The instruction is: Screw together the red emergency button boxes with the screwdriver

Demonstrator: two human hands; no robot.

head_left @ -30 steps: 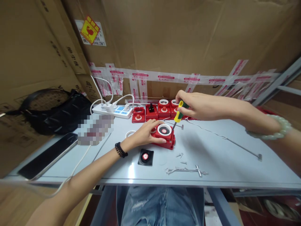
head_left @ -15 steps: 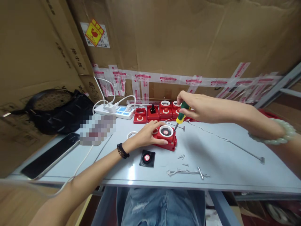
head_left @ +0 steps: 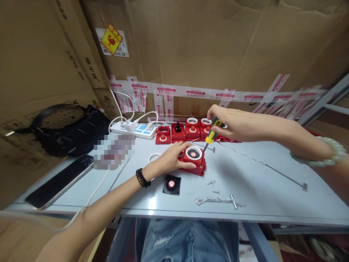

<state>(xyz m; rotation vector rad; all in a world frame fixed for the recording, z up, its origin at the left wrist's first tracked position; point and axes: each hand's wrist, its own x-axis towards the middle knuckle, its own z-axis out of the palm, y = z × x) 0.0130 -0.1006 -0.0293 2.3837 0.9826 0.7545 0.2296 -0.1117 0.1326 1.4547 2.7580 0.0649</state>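
Observation:
A red button box (head_left: 195, 161) with a white ring on top lies on the pale table (head_left: 259, 189). My left hand (head_left: 169, 158) grips its left side and holds it down. My right hand (head_left: 231, 123) is closed round a green and yellow screwdriver (head_left: 212, 134), whose tip points down at the box's right corner. In front of the box lie a black square part with a red centre (head_left: 171, 184) and a few loose screws (head_left: 213, 185).
A row of red button boxes (head_left: 188, 131) stands at the back by a white power strip (head_left: 133, 128). A black bag (head_left: 71, 129) and a dark phone (head_left: 58, 181) sit at the left. Thin metal wires (head_left: 218, 199) lie near the front edge. Cardboard walls surround the table.
The view has shifted slightly up and left. My right hand has turned the screwdriver a little, still on the box's right corner; my left hand keeps its hold.

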